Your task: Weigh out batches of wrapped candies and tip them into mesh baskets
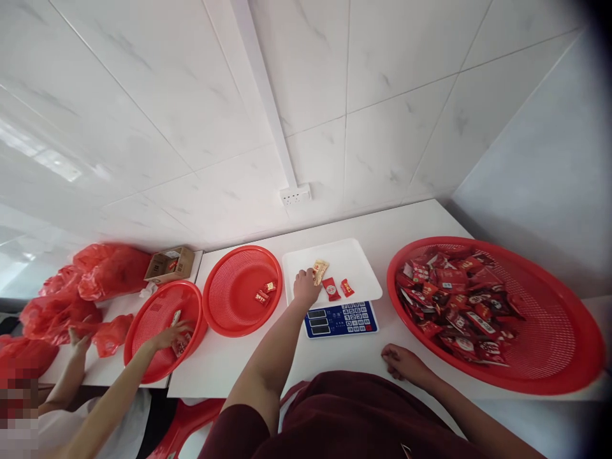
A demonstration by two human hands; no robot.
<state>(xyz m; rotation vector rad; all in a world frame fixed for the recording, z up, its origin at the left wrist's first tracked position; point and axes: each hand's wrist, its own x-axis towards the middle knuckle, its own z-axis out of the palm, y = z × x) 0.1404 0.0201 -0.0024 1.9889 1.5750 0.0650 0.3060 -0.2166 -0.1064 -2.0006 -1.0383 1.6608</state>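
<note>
My left hand [306, 288] reaches over the white tray [361, 255] of a digital scale, its fingers closed on a beige snack packet [320, 270]. Beside it on the tray lie a red-and-white packet [331, 289] and a small red wrapped candy [347, 288]. The blue keypad panel [340, 320] of the scale faces me. Resting at the table's front edge, right of the scale, my right hand [406, 366] has its fingers curled in, with nothing visible in them.
On the right stands a large red basket [564, 325] of red snack packets. Left of the scale, a red basket [234, 306] holds a few packets. A co-worker's hand [173, 334] reaches into another red basket [143, 357]. Red plastic bags [115, 271] and a cardboard box [162, 266] sit farther left.
</note>
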